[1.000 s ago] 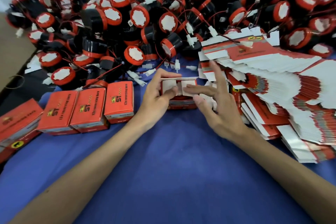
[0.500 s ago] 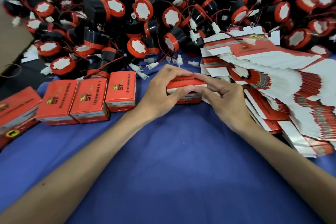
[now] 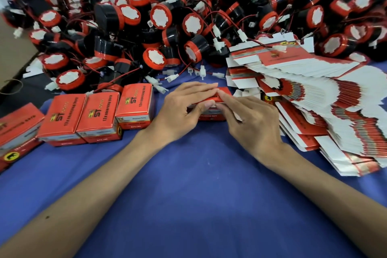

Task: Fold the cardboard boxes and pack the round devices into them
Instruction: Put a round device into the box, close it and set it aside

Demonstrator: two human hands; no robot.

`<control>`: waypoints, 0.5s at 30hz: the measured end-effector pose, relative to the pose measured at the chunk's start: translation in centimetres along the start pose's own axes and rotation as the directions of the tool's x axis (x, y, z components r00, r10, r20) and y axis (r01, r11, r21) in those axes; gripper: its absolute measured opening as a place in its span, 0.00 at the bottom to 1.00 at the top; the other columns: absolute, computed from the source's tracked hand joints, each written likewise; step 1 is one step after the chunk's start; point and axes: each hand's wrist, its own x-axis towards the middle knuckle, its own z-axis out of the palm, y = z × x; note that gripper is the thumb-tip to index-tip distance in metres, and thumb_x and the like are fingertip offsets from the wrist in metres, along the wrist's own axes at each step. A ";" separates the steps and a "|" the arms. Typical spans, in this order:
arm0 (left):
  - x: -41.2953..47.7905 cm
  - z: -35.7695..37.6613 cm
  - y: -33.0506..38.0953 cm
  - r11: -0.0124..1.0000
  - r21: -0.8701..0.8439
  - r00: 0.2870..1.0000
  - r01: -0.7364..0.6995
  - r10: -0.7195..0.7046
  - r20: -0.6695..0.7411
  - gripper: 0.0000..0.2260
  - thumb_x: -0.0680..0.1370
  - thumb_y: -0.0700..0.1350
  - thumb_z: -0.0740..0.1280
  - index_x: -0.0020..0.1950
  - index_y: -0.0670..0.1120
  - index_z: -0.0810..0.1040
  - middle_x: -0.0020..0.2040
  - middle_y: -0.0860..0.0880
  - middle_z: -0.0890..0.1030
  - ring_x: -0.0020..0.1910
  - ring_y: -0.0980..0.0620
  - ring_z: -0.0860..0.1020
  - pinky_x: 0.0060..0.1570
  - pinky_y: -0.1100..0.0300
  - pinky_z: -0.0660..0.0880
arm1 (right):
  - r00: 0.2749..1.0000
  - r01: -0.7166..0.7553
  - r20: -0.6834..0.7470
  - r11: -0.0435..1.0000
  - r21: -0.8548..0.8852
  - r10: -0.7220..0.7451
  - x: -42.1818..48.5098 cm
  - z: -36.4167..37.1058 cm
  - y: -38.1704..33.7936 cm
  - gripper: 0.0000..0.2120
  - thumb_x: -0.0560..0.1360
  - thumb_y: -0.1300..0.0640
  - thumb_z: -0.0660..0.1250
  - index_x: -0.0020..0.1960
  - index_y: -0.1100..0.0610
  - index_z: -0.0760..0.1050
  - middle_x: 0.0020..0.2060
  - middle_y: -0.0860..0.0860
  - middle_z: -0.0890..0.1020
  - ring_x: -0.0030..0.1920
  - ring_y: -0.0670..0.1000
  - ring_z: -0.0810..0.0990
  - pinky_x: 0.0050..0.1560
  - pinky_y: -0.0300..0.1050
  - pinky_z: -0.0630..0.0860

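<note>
The left hand [image 3: 184, 107] is lying over the top of the box [image 3: 225, 91], its fingers stretched along the lid and its thumb pressing against the near face, so it is clasping the box from above. The right hand [image 3: 251, 123] is coming in from the other side, straight fingertips pushing on the lid's near right edge; whether its thumb is hooking anything I cannot tell. The box is sitting directly between the two hands on the blue cloth [image 3: 188, 184], its long axis running from hand to hand. The left hand is covering more of it. Judging by this, the lid tuck is finishing, and the box is probably heading for the packed boxes [image 3: 98, 111] standing in a row just left of the left hand. Beyond both hands the round devices [image 3: 159, 27] are piling up, and flat cartons [image 3: 314, 90] are fanning out to the right of the right hand.
</note>
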 end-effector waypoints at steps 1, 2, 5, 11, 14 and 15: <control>0.0 0.0 0.0 1.000 0.002 1.000 0.000 0.000 -0.007 0.13 0.77 0.39 0.68 0.60 0.36 0.79 0.60 0.43 0.80 0.63 0.44 0.76 0.65 0.49 0.71 | 1.000 0.006 -0.001 1.000 -0.019 -0.006 -0.1 -0.1 -0.3 0.10 0.74 0.58 0.72 0.54 0.61 0.83 0.38 0.54 0.86 0.34 0.55 0.84 0.28 0.49 0.79; -0.1 0.0 -0.1 1.000 0.002 1.000 0.003 -0.003 -0.014 0.13 0.77 0.39 0.68 0.59 0.37 0.80 0.59 0.43 0.81 0.62 0.45 0.76 0.65 0.49 0.71 | 1.000 0.009 0.004 0.999 -0.036 -0.009 -0.1 -0.3 -0.5 0.11 0.75 0.57 0.72 0.54 0.61 0.83 0.38 0.54 0.86 0.35 0.54 0.84 0.27 0.48 0.78; -0.2 0.0 -0.1 1.000 0.000 0.999 0.014 -0.014 -0.029 0.13 0.76 0.41 0.68 0.58 0.38 0.81 0.58 0.45 0.81 0.62 0.46 0.77 0.64 0.49 0.72 | 0.997 0.019 0.072 0.989 -0.145 -0.008 -0.2 -0.6 -0.9 0.13 0.74 0.53 0.72 0.55 0.59 0.83 0.46 0.58 0.85 0.36 0.55 0.85 0.23 0.46 0.77; -0.3 0.0 -0.7 0.996 0.073 0.999 -0.047 0.046 0.023 0.15 0.76 0.44 0.69 0.61 0.40 0.80 0.61 0.46 0.80 0.61 0.44 0.77 0.63 0.47 0.72 | 0.994 0.075 0.092 0.981 -0.179 -0.059 -0.2 -0.5 -0.3 0.12 0.72 0.61 0.74 0.55 0.61 0.83 0.49 0.60 0.85 0.35 0.57 0.85 0.22 0.46 0.77; -0.3 0.0 -0.6 0.993 0.101 0.993 -0.056 0.045 0.113 0.18 0.79 0.48 0.64 0.66 0.41 0.76 0.66 0.47 0.77 0.65 0.44 0.74 0.67 0.51 0.68 | 0.993 0.111 0.055 0.982 -0.152 -0.103 -0.1 -0.4 0.0 0.15 0.68 0.68 0.76 0.54 0.64 0.82 0.49 0.61 0.84 0.46 0.59 0.85 0.27 0.51 0.80; -0.4 0.0 -0.6 0.993 0.105 0.990 -0.058 0.044 0.131 0.19 0.79 0.48 0.62 0.67 0.41 0.75 0.67 0.47 0.76 0.66 0.45 0.72 0.68 0.54 0.66 | 0.992 0.117 0.055 0.981 -0.156 -0.110 -0.1 -0.5 0.1 0.16 0.67 0.70 0.76 0.54 0.64 0.82 0.50 0.61 0.84 0.48 0.59 0.84 0.28 0.52 0.81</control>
